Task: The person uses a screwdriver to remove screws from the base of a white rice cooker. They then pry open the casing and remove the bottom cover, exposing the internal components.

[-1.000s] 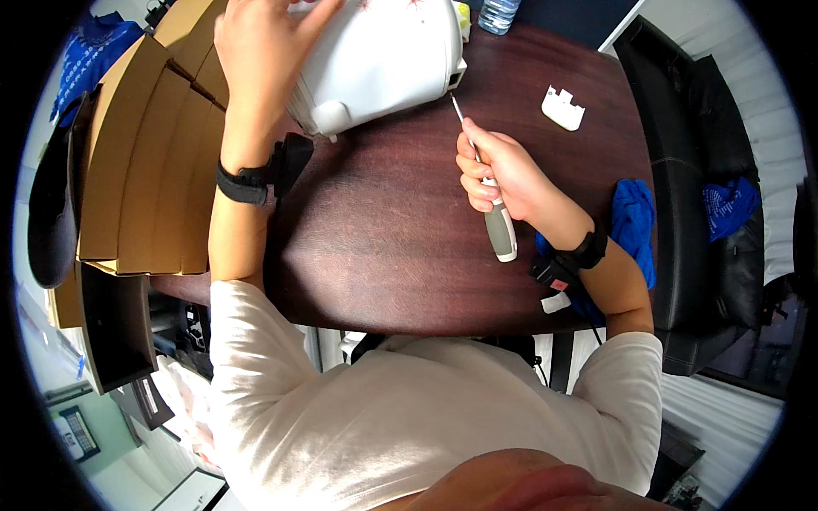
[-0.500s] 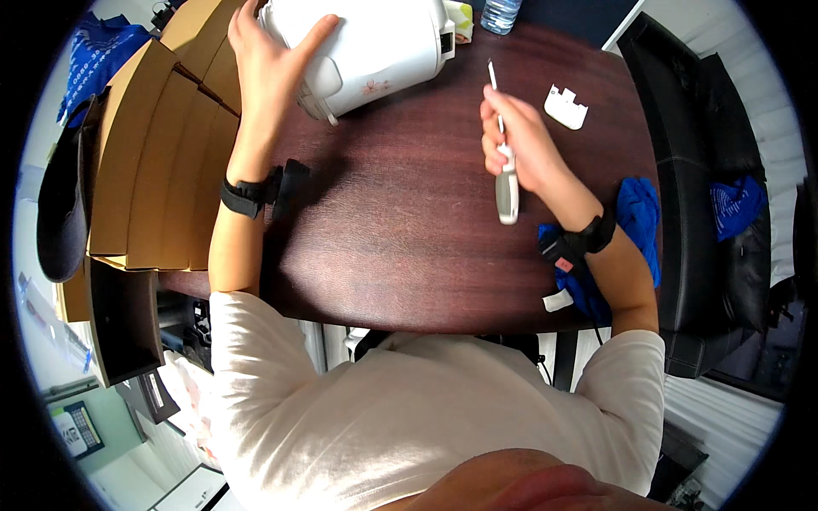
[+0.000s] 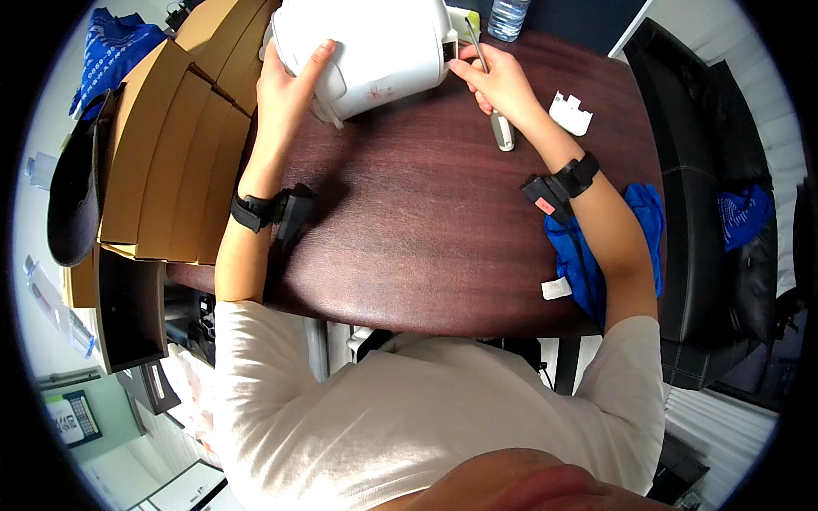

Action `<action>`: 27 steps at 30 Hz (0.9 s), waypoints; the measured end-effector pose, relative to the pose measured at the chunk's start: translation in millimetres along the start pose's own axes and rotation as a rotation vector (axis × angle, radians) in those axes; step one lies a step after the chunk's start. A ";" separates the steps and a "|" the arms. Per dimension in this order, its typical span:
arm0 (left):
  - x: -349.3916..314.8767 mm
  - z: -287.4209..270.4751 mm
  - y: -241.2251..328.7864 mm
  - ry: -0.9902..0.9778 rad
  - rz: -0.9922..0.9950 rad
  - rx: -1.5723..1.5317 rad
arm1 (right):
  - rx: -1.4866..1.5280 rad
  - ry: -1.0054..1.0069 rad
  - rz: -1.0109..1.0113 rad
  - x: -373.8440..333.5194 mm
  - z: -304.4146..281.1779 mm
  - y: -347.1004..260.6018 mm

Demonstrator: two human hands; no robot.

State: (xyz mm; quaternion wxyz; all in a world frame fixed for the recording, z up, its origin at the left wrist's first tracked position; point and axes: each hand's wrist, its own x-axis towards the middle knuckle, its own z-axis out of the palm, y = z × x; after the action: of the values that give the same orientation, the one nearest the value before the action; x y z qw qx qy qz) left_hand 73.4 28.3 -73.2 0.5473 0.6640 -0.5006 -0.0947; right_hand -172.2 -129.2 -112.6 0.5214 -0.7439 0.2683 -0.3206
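Observation:
A white rice cooker (image 3: 375, 55) with a small flower print lies on its side at the far part of the table. My left hand (image 3: 285, 89) is wrapped round its left end, thumb on the white shell. In my right hand (image 3: 504, 83) is a screwdriver (image 3: 503, 134) with a grey and white handle, its shaft slanting up between the fingers. The thumb and forefinger of that hand reach to the black socket opening (image 3: 449, 51) at the cooker's right end. A loose white plastic cover (image 3: 571, 114) with a notched edge lies to the right.
Cardboard boxes (image 3: 162, 162) are stacked along the left. A water bottle (image 3: 507, 19) stands at the back, beside a green and white packet (image 3: 461, 19). Blue cloth (image 3: 588, 264) lies under my right forearm on the brown table (image 3: 409, 230). A black sofa (image 3: 694, 196) is on the right.
My right hand has moved up and left to the cooker's socket end, carrying the screwdriver. My left hand still grips the cooker. The whole view has shifted slightly.

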 end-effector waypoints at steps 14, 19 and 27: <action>23.6 -19.6 -16.5 -0.115 0.183 0.036 | -0.473 -0.178 -0.221 33.3 -14.7 -15.1; 26.1 -31.5 -13.3 -0.162 0.178 0.085 | -0.564 -0.171 -0.255 22.5 -9.6 -32.5; 27.8 -31.8 -8.1 -0.198 0.221 0.069 | -0.526 -0.167 -0.282 17.6 -6.3 -35.1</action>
State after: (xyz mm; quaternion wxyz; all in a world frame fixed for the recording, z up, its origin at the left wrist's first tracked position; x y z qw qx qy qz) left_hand 112.7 26.2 -55.9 0.4792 0.6108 -0.6250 -0.0817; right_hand -163.3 -134.9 -74.3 0.2818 -0.9069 0.1923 -0.2471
